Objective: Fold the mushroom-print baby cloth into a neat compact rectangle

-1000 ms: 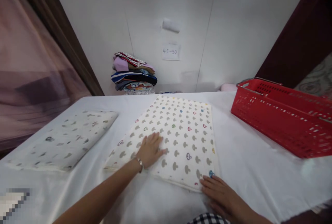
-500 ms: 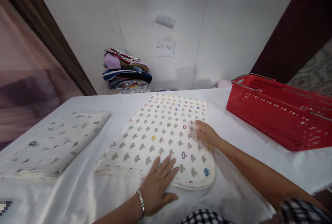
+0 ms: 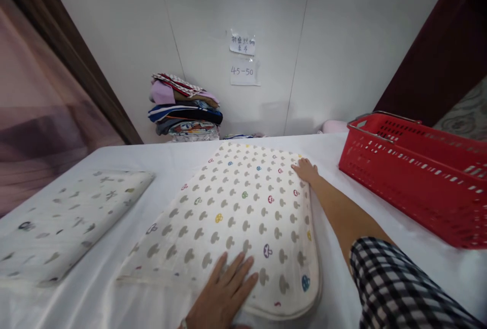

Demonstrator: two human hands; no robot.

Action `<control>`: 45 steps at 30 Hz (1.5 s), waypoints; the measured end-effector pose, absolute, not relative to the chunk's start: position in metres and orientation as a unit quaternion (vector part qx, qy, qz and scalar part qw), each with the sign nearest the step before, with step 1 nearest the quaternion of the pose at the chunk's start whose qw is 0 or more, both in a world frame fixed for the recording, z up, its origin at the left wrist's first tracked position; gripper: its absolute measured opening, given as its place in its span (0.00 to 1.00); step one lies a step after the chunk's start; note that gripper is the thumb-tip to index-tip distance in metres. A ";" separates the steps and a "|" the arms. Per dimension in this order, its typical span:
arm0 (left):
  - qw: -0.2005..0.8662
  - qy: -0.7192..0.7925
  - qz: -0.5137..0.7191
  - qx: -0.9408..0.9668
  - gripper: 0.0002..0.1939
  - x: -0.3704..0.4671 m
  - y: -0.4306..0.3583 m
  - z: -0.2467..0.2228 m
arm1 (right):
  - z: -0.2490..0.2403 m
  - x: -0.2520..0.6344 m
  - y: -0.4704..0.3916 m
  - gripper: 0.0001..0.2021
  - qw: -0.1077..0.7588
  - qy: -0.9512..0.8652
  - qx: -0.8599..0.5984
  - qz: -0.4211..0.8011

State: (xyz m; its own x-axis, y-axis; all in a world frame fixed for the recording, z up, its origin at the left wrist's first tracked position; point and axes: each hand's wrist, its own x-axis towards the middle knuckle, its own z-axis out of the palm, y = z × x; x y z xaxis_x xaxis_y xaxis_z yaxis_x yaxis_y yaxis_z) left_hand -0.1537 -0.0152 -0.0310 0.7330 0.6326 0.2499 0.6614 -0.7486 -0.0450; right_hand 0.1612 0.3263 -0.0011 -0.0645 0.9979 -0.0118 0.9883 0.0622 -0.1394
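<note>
A white cloth printed with grey and coloured mushrooms [image 3: 232,207] lies folded on the white-covered table. Its near right corner is rounded, and layered edges show along that side. My left hand [image 3: 224,291] rests flat on the cloth's near edge with fingers spread; its wrist is partly cut off by the frame. At the far right corner, my right hand [image 3: 306,170] touches the cloth's edge, fingers stretched and seemingly holding nothing. Left of it lies a second folded white cloth with a scattered leaf-like print [image 3: 79,217].
A red perforated basket [image 3: 411,187] with metal handles stands on the table's right side. Behind the far edge, a stack of folded fabrics [image 3: 186,108] rises against the wall. Paper signs [image 3: 243,71] hang there. Pinkish curtain [image 3: 45,116] borders the left.
My right hand has slid away from me along the cloth's right edge to its far corner. My left hand stays on the near edge. The view has shifted slightly.
</note>
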 end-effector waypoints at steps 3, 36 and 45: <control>0.060 -0.369 -0.116 -0.920 0.38 -0.152 -0.016 -0.032 | -0.001 0.165 0.327 0.24 0.038 -0.729 -0.682 0.053; -0.046 -0.593 -0.105 -0.797 0.30 -0.258 -0.041 -0.006 | -0.033 0.139 -0.013 0.31 0.107 -0.964 -0.228 0.088; 0.025 -0.693 -0.116 -0.711 0.27 -0.330 -0.056 -0.005 | -0.034 0.161 -0.021 0.33 0.163 -0.955 -0.246 0.026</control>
State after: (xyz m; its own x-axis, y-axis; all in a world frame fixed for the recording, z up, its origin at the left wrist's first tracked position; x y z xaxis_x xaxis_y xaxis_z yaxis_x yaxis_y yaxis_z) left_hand -0.3297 -0.0561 -0.0049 0.0128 0.9799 0.1992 0.9915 -0.0383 0.1245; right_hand 0.1607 -0.0211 -0.0340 -0.8253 0.4792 0.2987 0.4620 0.8772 -0.1306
